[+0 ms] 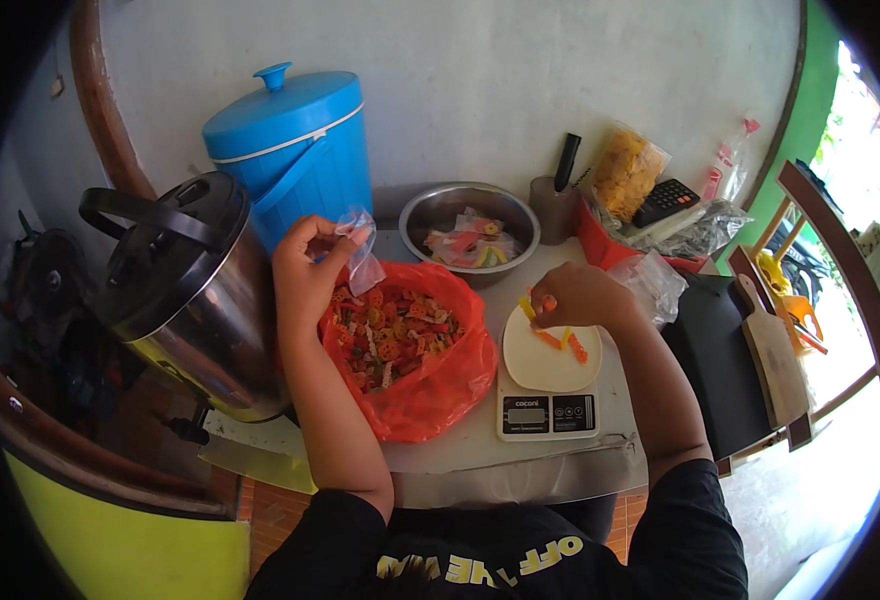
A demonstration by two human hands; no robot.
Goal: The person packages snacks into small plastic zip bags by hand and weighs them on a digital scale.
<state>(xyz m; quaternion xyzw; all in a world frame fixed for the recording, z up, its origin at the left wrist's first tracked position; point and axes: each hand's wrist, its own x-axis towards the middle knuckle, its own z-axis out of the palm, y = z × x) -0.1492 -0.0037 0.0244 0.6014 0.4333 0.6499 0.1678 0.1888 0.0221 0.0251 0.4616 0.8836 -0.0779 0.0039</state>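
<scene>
My left hand (312, 256) pinches a small clear plastic bag (362, 262) above the left rim of a red plastic bag (430, 400). That red bag lies open, full of colourful dry pasta-like pieces (390, 332), some wheel-shaped and some twisted. Over the white kitchen scale (548, 414), my right hand (578, 298) has its fingers closed on a few orange and yellow pieces (527, 306). More of these pieces (578, 348) rest on the scale's pale plate (550, 373). The scale's display is too small to read.
Behind the red bag stands a metal bowl (412, 240) holding small filled packets. A steel drink dispenser (200, 330) and a blue lidded bucket (305, 170) stand at the left. To the right are a red basket (600, 243), a calculator (666, 203) and a wooden board (772, 360).
</scene>
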